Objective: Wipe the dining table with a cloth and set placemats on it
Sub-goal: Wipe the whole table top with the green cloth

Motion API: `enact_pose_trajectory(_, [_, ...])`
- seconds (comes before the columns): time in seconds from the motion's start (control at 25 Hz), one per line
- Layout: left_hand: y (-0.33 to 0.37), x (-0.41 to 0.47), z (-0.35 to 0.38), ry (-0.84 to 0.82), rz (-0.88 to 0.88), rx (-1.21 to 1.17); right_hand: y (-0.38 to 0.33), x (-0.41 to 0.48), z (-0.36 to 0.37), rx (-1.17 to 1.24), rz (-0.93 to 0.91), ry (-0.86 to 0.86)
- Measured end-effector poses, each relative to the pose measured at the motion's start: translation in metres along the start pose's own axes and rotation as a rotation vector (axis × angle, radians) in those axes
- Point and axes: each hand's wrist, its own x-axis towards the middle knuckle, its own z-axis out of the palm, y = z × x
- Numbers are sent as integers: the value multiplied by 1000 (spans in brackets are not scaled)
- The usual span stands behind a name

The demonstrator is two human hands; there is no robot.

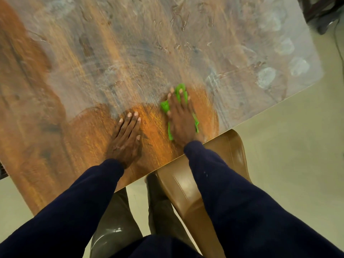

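We are pressing the green cloth (164, 106) flat onto the wooden dining table (78, 75) with our right hand (180, 121), fingers spread and extended, close to the near edge. Our left hand (126, 135) is resting beside it, palm down, fingers straight, holding nothing. A brown plastic chair (188, 185) is standing below that edge.

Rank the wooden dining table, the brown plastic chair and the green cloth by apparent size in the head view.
1. Wooden dining table, largest.
2. Brown plastic chair, partly hidden by the table.
3. Green cloth, smallest, mostly covered by the right hand.
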Motion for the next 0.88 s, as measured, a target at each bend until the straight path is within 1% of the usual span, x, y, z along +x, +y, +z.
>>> enact_pose_trajectory(0.08, [-1, 0, 0, -2, 2, 0, 9, -48, 1, 14, -152, -75])
enact_pose_trajectory(0.12, [-1, 0, 1, 0, 0, -2, 24, -67, -2, 2, -177, -103])
enact_pose_trajectory(0.16, [-2, 0, 1, 3, -3, -4, 43, -78, -8, -7, -163, -112])
enact_pose_trajectory(0.24, [-3, -1, 4, 12, -6, 1, 79, -77, -22, 3, -61, -81])
enact_pose_trajectory(0.32, [-4, -1, 4, 17, -6, 11, 98, -53, -29, 22, 52, -40])
enact_pose_trajectory(0.44, [-5, -2, 5, -4, -1, 29, 84, 2, -26, 20, 196, 70])
enact_pose_trajectory(0.52, [-4, -2, 4, -4, -3, 27, 59, 31, -18, 5, 214, 103])
enact_pose_trajectory(0.64, [-4, -2, 2, -10, -4, 36, 11, 34, -4, 2, 87, 71])
enact_pose_trajectory(0.72, [-2, -1, 0, -7, 1, 47, -6, 3, 5, 23, -86, 9])
enact_pose_trajectory(0.8, [-2, 1, 0, 0, 3, 28, 5, -40, 5, 36, -254, -95])
enact_pose_trajectory(0.88, [-4, -1, 1, 15, 5, 9, 37, -70, -5, 15, -321, -144])
